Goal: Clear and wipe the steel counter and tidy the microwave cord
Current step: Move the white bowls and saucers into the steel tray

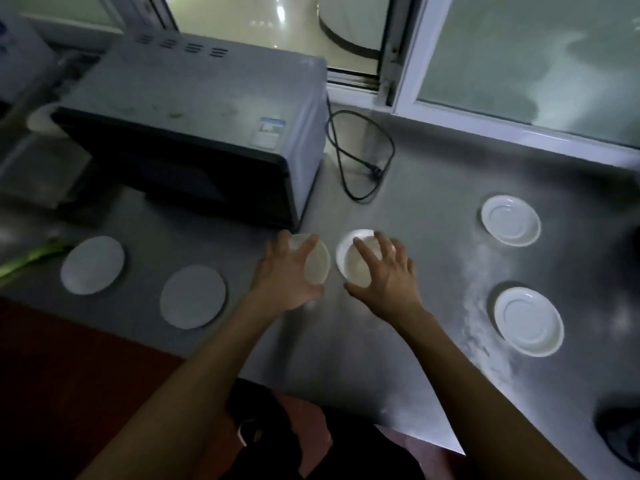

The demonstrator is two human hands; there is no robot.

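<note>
saucers (510, 220) white | microwave (194, 98) grey, black door | cord (360, 157) black | counter (433, 237) steel-grey

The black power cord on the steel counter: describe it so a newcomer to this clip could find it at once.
Start at the grey microwave oven at the back left of the steel counter. Just right of it, below the white window frame, the thin black power cord lies in a loose loop with its plug inside. It is the only dark, thin thing; everything nearby is a round white dish.
</note>
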